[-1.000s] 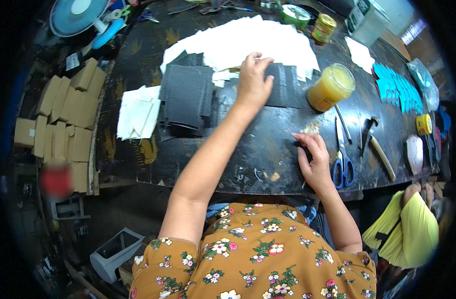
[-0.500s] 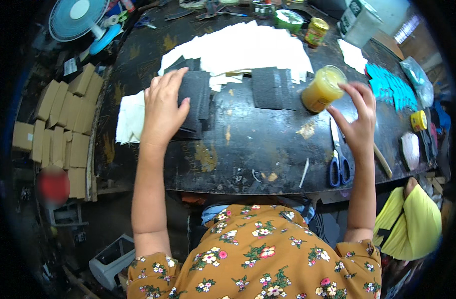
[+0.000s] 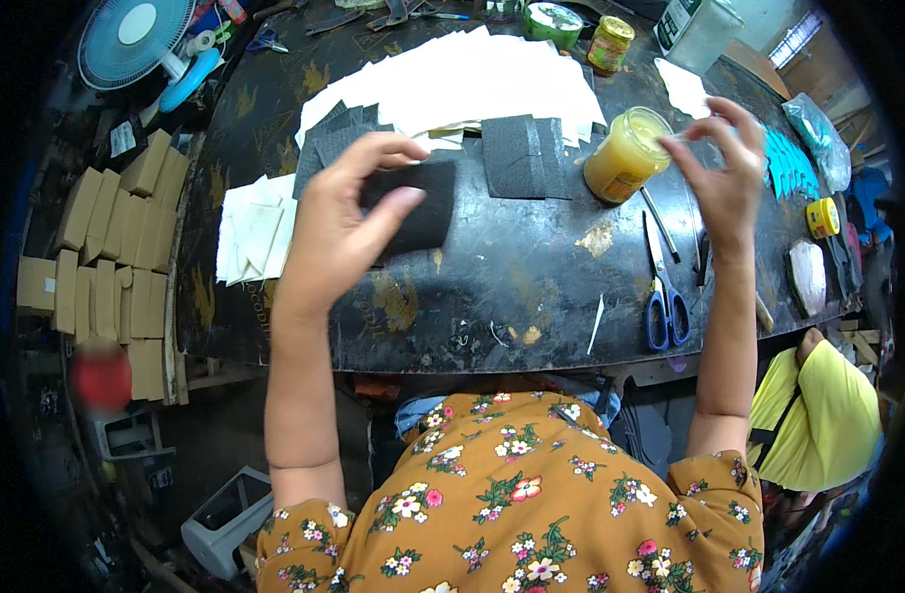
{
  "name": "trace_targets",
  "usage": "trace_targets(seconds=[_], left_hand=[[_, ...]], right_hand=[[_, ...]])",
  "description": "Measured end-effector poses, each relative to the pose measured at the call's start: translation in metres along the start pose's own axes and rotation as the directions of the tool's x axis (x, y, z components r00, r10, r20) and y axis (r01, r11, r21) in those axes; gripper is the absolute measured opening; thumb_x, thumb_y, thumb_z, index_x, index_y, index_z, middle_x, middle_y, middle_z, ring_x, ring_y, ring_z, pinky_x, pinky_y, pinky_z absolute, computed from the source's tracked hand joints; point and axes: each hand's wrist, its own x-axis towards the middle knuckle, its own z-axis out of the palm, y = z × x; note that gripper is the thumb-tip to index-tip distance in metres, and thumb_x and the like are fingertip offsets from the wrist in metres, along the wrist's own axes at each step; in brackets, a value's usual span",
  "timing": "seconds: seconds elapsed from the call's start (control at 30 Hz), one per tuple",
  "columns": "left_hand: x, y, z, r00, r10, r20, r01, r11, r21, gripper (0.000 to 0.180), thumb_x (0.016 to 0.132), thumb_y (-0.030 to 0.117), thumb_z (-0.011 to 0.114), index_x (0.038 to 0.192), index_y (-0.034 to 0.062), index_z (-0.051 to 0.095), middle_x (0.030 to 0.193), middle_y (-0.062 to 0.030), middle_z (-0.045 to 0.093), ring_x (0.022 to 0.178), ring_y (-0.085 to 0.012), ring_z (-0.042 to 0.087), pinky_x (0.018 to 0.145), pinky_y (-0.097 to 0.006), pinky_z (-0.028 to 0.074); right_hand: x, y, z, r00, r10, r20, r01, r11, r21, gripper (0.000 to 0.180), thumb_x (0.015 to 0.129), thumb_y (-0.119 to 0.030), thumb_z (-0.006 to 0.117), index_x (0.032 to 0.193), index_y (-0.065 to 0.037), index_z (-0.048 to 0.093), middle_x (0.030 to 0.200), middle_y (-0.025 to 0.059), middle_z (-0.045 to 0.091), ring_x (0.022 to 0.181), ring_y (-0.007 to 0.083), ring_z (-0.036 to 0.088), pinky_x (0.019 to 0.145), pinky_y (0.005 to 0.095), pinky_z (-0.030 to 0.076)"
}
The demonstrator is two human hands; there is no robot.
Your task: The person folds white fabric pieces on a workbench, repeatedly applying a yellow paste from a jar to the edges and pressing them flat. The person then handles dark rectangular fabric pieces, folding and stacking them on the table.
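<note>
My left hand [image 3: 344,222] is closed on the edge of a black rectangular piece [image 3: 428,208] of sheet material, blurred by motion, between thumb and fingers. Behind it lies a stack of dark grey textured pieces [image 3: 339,133]. More dark pieces [image 3: 521,158] rest at the middle of the table, against a wide fan of white sheets [image 3: 452,84]. On the right, my right hand [image 3: 724,168] has its thumb and fingertips pinched beside the rim of an uncovered glass jar [image 3: 615,163] of yellowish paste. Something thin and pale shows at the fingertips, too small to name.
Blue-handled scissors [image 3: 667,311] and a thin stick [image 3: 660,225] lie near my right forearm. White folded pieces [image 3: 255,232] sit at the left. Cardboard boxes [image 3: 106,232] are stacked beyond the table's left edge. Turquoise pieces [image 3: 790,163] and a yellow tub [image 3: 822,217] stand far right.
My left hand has moved slightly right and nearer, lifting a black piece off the stack. My right hand's fingers have drawn together beside the jar's rim. The whole view has shifted a little.
</note>
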Motion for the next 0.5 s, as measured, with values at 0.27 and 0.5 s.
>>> trace_targets(seconds=[0.27,0.5], left_hand=[[-0.010,-0.066,0.090,0.920,-0.132,0.368,0.075,0.984,0.164,0.022,0.088,0.004,0.082,0.109,0.0017,0.075,0.114,-0.0134,0.075,0.110,-0.0307,0.072,0.101,-0.041,0.056],[-0.020,-0.076,0.092,0.937,-0.133,0.323,0.059,0.972,0.230,0.023,0.088,0.007,0.082,0.109,0.0016,0.076,0.111,-0.0131,0.070,0.113,-0.0333,0.069,0.102,-0.043,0.054]], right_hand=[[-0.051,-0.034,-0.027,0.946,0.075,0.316,-0.091,0.995,0.034,0.022,0.082,-0.025,0.094,0.094,-0.010,0.084,0.118,0.0106,0.071,0.119,0.0284,0.063,0.098,0.0432,0.049],[-0.104,-0.109,0.058,0.757,-0.047,0.651,-0.395,0.761,0.514,0.035,0.098,0.000,0.064,0.128,-0.008,0.079,0.108,0.0134,0.066,0.108,0.0330,0.062,0.098,0.0434,0.049]])
